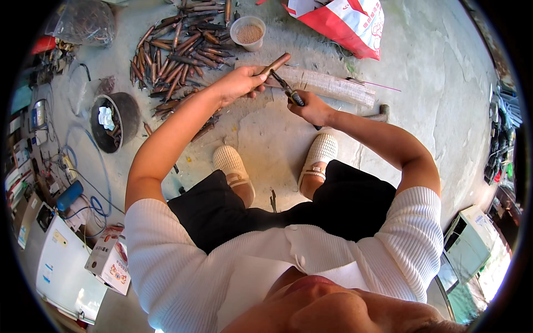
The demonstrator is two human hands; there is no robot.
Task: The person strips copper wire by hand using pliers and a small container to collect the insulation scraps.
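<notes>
A copper pipe (275, 63) is gripped in the closed left hand (239, 84), just in front of the wooden plank (327, 84). Pliers (287, 89) are clasped by the right hand (312, 109), their tip at the pipe. Stripping seems underway; a firm, steady pull is called for next.

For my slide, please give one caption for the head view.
Left hand holds a copper tube; right hand applies pliers to it.

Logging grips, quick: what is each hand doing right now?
Left hand: closed around a copper tube.
Right hand: closed on the pliers, whose tips meet the tube.
</notes>
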